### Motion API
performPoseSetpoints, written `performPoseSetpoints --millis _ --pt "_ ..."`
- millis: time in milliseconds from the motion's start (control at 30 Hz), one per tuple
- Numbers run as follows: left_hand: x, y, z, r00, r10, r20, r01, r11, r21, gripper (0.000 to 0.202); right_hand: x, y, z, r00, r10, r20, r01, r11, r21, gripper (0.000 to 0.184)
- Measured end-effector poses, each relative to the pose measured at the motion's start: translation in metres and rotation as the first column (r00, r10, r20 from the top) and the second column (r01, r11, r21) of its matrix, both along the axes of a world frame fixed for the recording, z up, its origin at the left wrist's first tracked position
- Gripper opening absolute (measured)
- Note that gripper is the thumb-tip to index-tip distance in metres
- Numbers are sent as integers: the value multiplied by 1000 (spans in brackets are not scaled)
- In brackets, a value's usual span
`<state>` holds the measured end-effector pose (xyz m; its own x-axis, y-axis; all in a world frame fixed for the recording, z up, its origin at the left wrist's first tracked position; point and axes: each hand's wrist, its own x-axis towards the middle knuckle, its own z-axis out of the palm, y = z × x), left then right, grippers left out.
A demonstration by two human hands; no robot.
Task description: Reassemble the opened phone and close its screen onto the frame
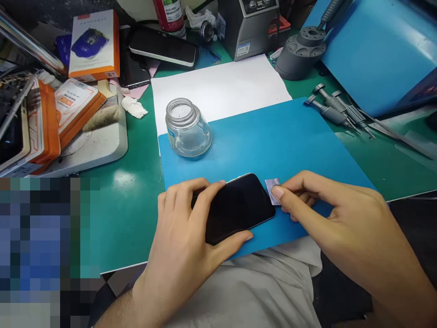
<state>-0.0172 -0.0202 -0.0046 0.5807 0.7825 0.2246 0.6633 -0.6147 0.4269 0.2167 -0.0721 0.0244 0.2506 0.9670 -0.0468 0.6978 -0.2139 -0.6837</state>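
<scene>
A black-screened smartphone (241,202) lies face up near the front edge of a blue mat (290,136). My left hand (186,228) grips it from the left, thumb along the near edge and fingers along the far edge, covering its left end. Between thumb and fingers, my right hand (334,214) pinches a small, thin, purplish-grey flat piece (271,186). That piece is at the phone's right end; whether it touches the phone I cannot tell. Behind the phone stands a clear glass jar (191,132) without a lid.
White paper (225,86) lies under the mat's far side. Boxes (94,45) and another phone (164,45) crowd the back left. A grey machine (251,29), a round tool holder (300,52) and several screwdrivers (336,107) are at the back right.
</scene>
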Motion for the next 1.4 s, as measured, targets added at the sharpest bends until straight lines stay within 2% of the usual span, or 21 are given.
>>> performPoseSetpoints --millis 967,1167,1400 --pt "-2 -2 -1 1000 13 -21 -13 1000 -6 65 1 -1 -3 997 28 72 -34 995 89 26" --pt "-1 -3 -2 1000 10 -24 -10 1000 0 65 -9 -5 -1 970 20 243 -61 985 162 26" --pt "-1 -3 -1 1000 20 -14 -20 1000 8 65 -18 -8 -4 878 61 476 -196 951 241 25"
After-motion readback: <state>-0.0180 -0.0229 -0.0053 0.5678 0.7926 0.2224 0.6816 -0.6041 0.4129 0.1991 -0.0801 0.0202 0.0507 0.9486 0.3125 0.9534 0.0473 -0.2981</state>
